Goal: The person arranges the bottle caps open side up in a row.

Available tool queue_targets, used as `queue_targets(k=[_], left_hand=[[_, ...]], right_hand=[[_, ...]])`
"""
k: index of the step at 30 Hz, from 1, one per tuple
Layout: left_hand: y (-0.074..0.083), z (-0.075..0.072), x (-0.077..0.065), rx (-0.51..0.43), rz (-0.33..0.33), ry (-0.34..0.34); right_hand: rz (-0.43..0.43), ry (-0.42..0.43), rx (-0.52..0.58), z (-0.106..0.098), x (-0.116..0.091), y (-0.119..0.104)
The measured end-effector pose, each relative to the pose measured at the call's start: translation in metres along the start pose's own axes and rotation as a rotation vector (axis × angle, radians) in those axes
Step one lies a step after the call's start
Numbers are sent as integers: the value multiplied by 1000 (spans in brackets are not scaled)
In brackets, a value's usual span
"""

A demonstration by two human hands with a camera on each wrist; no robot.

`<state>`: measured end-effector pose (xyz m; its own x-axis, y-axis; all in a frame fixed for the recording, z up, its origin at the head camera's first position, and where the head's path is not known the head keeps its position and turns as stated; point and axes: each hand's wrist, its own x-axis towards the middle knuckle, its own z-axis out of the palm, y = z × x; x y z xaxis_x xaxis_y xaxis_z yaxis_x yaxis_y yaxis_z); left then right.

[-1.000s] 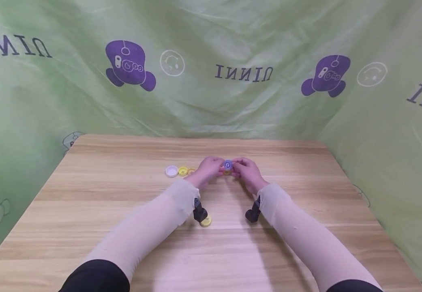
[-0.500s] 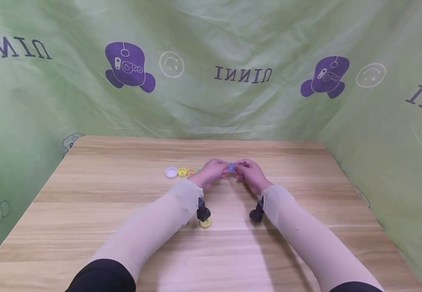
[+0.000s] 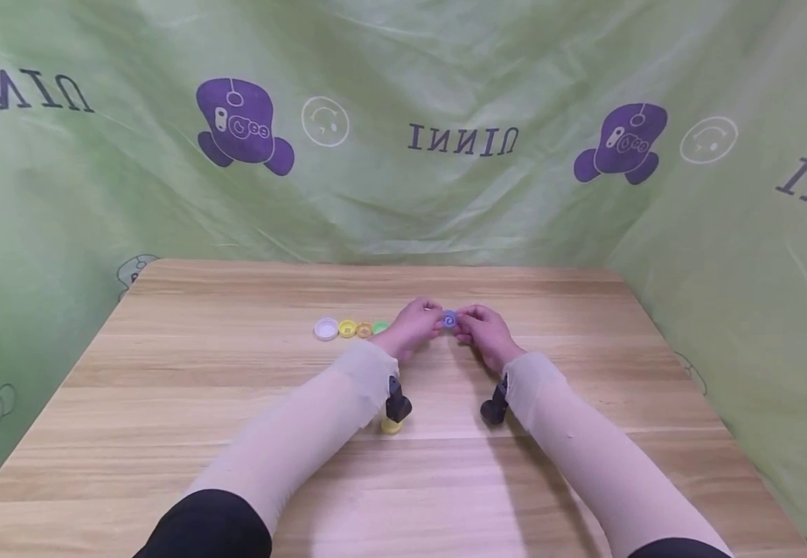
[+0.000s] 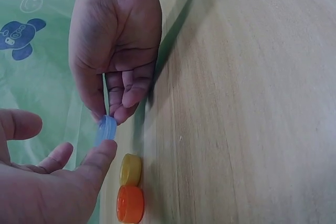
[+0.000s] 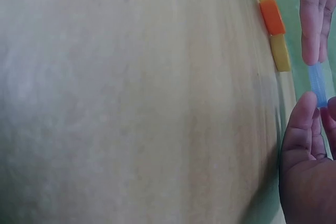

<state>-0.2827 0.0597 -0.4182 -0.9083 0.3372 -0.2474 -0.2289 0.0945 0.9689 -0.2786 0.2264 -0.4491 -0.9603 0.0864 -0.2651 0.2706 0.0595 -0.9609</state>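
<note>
A blue bottle cap (image 3: pixel 449 319) is up between my hands, its round face toward the head view; both wrist views show its ribbed edge. My left hand (image 3: pixel 415 324) pinches its left rim. From the other side, my right hand (image 3: pixel 490 335) pinches the rim between thumb and finger. Close by the hands, a dark yellow cap (image 4: pixel 131 169) and an orange-red cap (image 4: pixel 130 204) stand side by side on the table. In the head view my left hand hides them.
Farther left, the row has a white cap (image 3: pixel 326 329), a yellow cap (image 3: pixel 348 328), an orange cap (image 3: pixel 364 330) and a green cap (image 3: pixel 380 328). Another yellow cap (image 3: pixel 391 427) lies near my left wrist camera (image 3: pixel 398 403). Behind the wooden table (image 3: pixel 236 298) hangs a green curtain (image 3: pixel 375 209).
Both hands have shifted a little to the right with the blue bottle cap. More of the row shows at the left, including the green cap.
</note>
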Motion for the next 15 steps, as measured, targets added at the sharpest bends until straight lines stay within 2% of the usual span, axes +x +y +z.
queue_targets(k=[5, 11, 15], left_hand=[[2, 2, -1, -4, -25, 9], [4, 3, -1, 21, -35, -7], [2, 2, -3, 30, -37, -2]], right_hand=[[22, 14, -32, 1, 2, 0], [59, 43, -123, 0, 2, -2], [56, 32, -176, 1, 2, -2]])
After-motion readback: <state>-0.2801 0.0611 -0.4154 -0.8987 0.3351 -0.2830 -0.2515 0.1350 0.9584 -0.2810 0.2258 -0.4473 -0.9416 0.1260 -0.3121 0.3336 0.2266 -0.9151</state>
